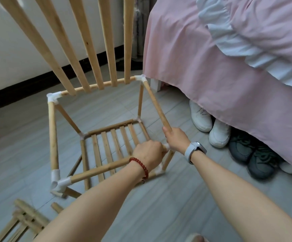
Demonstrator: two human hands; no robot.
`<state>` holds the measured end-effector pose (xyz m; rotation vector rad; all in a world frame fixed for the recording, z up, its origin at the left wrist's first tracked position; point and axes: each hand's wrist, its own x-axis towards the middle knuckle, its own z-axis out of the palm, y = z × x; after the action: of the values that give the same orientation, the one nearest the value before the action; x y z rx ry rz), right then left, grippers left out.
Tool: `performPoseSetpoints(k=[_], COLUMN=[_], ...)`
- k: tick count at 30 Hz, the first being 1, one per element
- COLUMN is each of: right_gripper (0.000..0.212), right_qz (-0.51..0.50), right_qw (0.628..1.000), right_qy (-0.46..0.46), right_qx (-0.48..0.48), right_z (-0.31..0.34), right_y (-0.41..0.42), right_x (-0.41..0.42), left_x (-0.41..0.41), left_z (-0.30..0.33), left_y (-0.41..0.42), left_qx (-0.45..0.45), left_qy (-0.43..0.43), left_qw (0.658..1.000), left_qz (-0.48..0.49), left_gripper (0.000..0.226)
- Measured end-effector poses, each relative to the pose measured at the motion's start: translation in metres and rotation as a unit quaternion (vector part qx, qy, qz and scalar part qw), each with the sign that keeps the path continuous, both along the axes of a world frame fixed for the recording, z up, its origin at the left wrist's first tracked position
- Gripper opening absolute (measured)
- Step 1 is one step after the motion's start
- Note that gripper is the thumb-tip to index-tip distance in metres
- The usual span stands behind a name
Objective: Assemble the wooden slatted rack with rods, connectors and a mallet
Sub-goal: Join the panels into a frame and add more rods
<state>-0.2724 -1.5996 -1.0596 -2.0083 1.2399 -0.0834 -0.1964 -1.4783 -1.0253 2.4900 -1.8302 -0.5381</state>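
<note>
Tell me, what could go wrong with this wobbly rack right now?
The upper slat panel leans, attached only along the far rod; it might swing down. The white corner connector between the left hand and right hand may pop off. Loose rods on the floor could trip someone.

Both bare forearms reach forward and down, near each other. The left hand [147, 152], a red bead bracelet at its wrist, is curled in a fist-like grip; the right hand [175, 137], wrist in a pale grey watch, has fingers wrapped closed.
</note>
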Motion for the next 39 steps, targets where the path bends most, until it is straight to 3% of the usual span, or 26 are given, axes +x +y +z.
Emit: performPoseSetpoints(k=[4,8,9,11,13,14,16,19,21,23,24,27,31,33,36,37,39], right_gripper=[0.041,0.034,0.034,0.035,0.038,0.04,0.042,0.045,0.04,0.046,0.049,0.049,0.052,0.051,0.05,0.051,0.051], right_qz=[-0.031,0.018,0.036,0.052,0.104,0.165,0.352,0.525,0.526,0.509,0.507,0.509,0.461,0.482,0.517,0.508,0.5], right_qw=[0.998,0.996,0.998,0.987,0.936,0.909,0.883,0.81,0.815,0.843,0.848,0.848,0.845,0.847,0.808,0.797,0.805], right_qy=[-0.043,-0.046,-0.014,0.071,0.009,-0.047,-0.041,0.119,0.121,0.128,0.134,0.147,0.2,0.198,0.177,0.173,0.176], right_qx=[0.027,0.068,0.039,-0.131,-0.337,-0.38,-0.308,-0.231,-0.212,-0.115,-0.075,0.013,0.183,0.103,-0.222,-0.278,-0.266], right_z=[0.002,0.004,0.003,0.013,0.032,0.041,0.058,0.048,0.04,0.038,0.039,0.042,0.047,0.048,0.041,0.038,0.036], right_y=[-0.026,-0.007,-0.003,0.011,0.037,0.057,0.103,0.156,0.168,0.168,0.167,0.163,0.156,0.159,0.171,0.174,0.176], right_x=[-0.02,-0.003,0.0,0.001,0.011,0.02,0.043,0.076,0.097,0.116,0.121,0.124,0.128,0.131,0.117,0.109,0.101], left_x=[0.004,0.018,0.023,0.037,0.062,0.077,0.108,0.137,0.144,0.151,0.155,0.162,0.157,0.161,0.167,0.167,0.167], left_z=[0.011,0.011,0.008,0.004,0.007,0.011,0.016,0.017,0.006,-0.01,-0.015,-0.027,-0.029,-0.03,-0.034,-0.034,-0.037], left_y=[0.027,0.031,0.034,0.048,0.068,0.081,0.117,0.177,0.204,0.22,0.223,0.225,0.228,0.229,0.228,0.228,0.227], left_qx=[0.014,0.016,0.015,0.012,0.022,0.034,0.073,0.153,0.114,-0.027,-0.084,-0.181,-0.214,-0.22,-0.219,-0.219,-0.221], left_qy=[0.013,0.004,0.002,0.008,-0.014,-0.044,-0.124,-0.163,-0.134,-0.135,-0.133,-0.117,-0.113,-0.108,-0.101,-0.099,-0.1], left_qw=[0.999,0.998,0.998,0.998,0.997,0.996,0.987,0.974,0.983,0.988,0.984,0.976,0.97,0.969,0.97,0.97,0.97], left_qz=[-0.045,-0.06,-0.06,-0.063,-0.07,-0.069,-0.07,-0.026,0.045,0.076,0.079,0.044,0.024,0.03,0.034,0.031,0.027], left_gripper=[0.038,0.029,0.028,0.035,0.053,0.062,0.075,0.08,0.062,0.03,0.024,0.032,0.032,0.031,0.028,0.028,0.029])
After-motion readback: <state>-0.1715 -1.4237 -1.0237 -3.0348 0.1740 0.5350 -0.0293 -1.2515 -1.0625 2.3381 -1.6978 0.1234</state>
